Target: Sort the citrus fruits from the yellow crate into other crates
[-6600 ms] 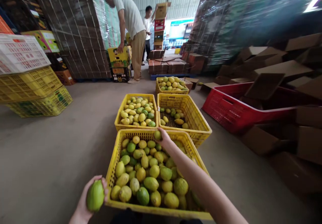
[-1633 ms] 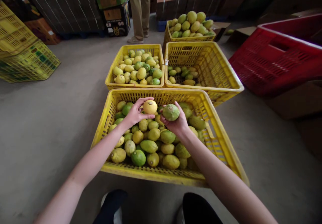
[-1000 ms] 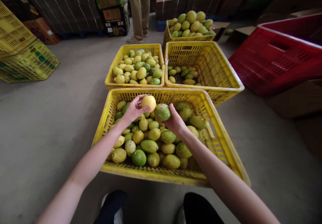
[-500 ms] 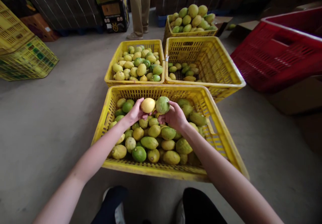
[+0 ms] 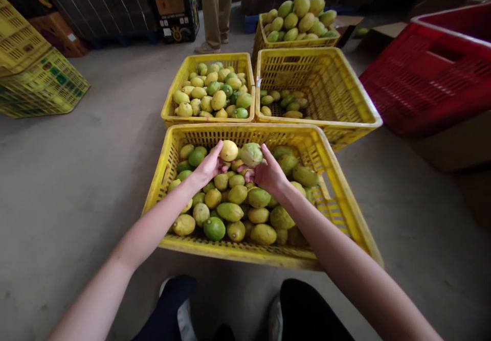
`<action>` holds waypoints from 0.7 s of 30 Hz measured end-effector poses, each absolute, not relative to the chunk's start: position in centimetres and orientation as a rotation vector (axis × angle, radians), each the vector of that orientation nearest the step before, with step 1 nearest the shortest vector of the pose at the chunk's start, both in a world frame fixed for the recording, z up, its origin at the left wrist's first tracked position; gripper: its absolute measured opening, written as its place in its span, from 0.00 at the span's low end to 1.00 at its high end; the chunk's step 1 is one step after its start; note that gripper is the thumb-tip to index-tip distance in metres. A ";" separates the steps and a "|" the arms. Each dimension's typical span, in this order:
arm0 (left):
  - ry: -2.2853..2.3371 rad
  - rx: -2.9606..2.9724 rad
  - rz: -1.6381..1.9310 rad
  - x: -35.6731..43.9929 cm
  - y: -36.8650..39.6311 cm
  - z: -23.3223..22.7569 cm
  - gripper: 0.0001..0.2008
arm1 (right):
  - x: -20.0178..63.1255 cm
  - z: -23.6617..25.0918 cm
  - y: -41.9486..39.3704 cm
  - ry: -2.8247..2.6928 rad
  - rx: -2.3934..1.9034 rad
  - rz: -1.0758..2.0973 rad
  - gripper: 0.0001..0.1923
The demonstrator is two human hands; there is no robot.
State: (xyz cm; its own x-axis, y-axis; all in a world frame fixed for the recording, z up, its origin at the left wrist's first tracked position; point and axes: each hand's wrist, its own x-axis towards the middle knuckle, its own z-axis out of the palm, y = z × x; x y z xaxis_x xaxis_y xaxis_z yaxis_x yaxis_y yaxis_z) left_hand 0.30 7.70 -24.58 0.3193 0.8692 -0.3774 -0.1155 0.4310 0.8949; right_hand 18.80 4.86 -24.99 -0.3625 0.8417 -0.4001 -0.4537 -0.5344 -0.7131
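Over the near crate (image 5: 174, 144), left hand (image 5: 209, 168) grips one yellow lemon (image 5: 229, 150), right hand (image 5: 268, 173) one green lemon (image 5: 251, 154)

One head-worn view looks forward and steeply down, close over the near crate (image 5: 347, 213) at frame centre, with the floor (image 5: 76, 177) stretching toward the upper edge.

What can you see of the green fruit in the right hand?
The green fruit is roundish and pale green, with a dull, slightly rough skin and a brownish blemish. The right hand holds it from below, over the far end of the near yellow crate. It sits beside the yellow fruit held in the left hand, nearly touching it.
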 end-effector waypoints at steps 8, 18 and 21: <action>1.035 0.900 0.659 0.3 7.4 -24.2 0.36 | 19.0 -25.1 5.1 -0.628 -1.034 1.987 0.33; 1.061 0.940 0.725 -0.2 7.5 -23.9 0.25 | 18.9 -25.3 5.1 -0.577 -1.013 1.928 0.25; 1.104 1.099 0.836 -0.2 7.6 -24.2 0.27 | 18.6 -25.7 5.0 -0.609 -1.078 1.684 0.18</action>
State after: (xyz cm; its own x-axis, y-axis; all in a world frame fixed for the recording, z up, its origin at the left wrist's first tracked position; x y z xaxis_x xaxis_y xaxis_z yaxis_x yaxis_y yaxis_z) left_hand -0.18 7.64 -24.19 0.2663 0.9279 -0.2609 0.0000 0.2707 0.9627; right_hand 18.60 4.96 -25.71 -0.0981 0.9242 -0.3690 -0.4743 -0.3694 -0.7991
